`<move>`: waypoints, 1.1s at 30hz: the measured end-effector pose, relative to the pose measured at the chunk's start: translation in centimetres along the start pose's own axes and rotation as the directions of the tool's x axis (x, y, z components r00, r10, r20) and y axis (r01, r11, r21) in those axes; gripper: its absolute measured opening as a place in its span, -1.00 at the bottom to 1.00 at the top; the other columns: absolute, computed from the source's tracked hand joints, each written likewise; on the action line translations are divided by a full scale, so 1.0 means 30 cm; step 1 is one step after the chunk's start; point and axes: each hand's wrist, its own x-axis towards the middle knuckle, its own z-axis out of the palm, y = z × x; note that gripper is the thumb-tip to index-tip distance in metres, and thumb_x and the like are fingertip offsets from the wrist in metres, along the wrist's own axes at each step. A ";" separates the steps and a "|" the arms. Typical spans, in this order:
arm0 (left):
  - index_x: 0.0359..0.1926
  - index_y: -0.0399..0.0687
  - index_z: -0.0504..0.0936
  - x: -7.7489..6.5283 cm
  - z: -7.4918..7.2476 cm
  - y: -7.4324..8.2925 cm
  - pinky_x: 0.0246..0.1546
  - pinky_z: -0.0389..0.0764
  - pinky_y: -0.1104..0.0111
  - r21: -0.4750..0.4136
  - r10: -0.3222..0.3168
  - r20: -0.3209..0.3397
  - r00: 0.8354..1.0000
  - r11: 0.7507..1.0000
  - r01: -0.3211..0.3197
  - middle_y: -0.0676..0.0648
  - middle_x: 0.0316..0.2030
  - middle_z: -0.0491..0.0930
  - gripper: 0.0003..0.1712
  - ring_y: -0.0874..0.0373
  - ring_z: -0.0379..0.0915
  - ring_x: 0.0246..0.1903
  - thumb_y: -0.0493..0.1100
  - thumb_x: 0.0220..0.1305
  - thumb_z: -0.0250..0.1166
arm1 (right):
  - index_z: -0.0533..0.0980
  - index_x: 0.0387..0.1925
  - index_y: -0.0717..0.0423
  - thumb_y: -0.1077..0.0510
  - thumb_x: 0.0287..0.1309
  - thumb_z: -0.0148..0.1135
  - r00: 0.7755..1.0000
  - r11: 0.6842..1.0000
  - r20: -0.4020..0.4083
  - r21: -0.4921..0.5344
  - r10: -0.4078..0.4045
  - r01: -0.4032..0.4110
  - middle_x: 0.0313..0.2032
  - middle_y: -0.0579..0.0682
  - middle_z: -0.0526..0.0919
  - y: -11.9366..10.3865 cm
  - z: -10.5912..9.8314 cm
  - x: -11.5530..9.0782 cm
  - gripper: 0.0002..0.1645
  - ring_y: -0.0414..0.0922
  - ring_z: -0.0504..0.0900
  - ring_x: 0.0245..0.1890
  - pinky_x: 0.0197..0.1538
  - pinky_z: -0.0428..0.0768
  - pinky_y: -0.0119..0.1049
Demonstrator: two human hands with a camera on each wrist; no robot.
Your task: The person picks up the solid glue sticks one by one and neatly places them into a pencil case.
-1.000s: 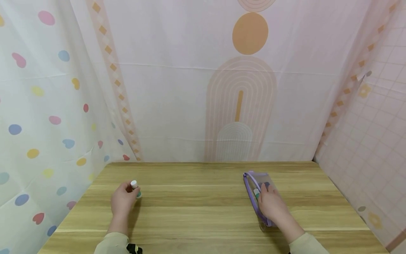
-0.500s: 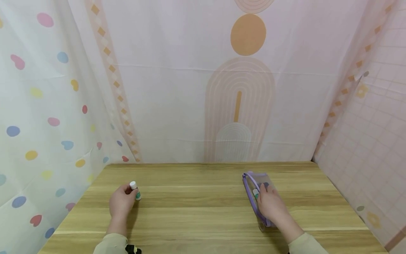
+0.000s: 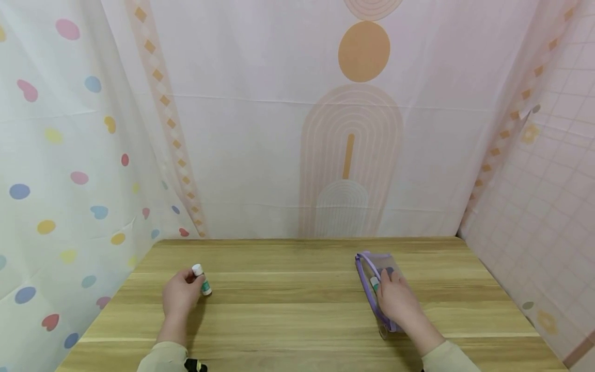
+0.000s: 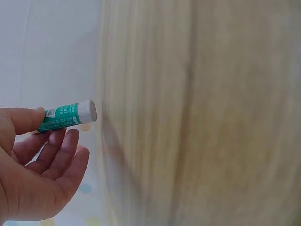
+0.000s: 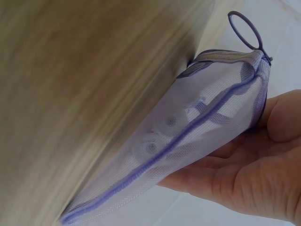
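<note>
My left hand pinches a green and white glue stick between thumb and fingers, over the left side of the table. In the head view the stick is tilted, its white cap toward the upper left. My right hand grips a see-through mesh zip pouch with purple edges, on the right side. The pouch mouth gapes toward the left. Inside lies another green and white stick, partly covered by my hand. Two round white ends show through the mesh in the right wrist view.
A wood-grain table spreads between the hands. Patterned curtains hang behind its far edge and along both sides. A ring pull hangs from the pouch's zip end.
In my left hand the glue stick has tilted, its lower end swinging slightly right and more of its green label showing. My right hand and the pouch stay put.
</note>
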 end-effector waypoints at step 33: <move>0.18 -0.55 0.46 -0.021 0.053 0.091 -0.08 0.57 0.05 -0.074 0.052 0.109 0.993 0.996 -0.044 -0.44 -0.04 0.57 -0.49 -0.19 0.51 -0.11 -0.17 0.41 0.19 | 0.31 0.16 0.69 0.28 0.34 0.03 1.000 1.000 0.002 0.011 0.005 -0.005 -0.13 0.48 0.50 0.003 0.003 0.000 -0.47 0.30 0.52 -0.14 0.04 0.53 0.14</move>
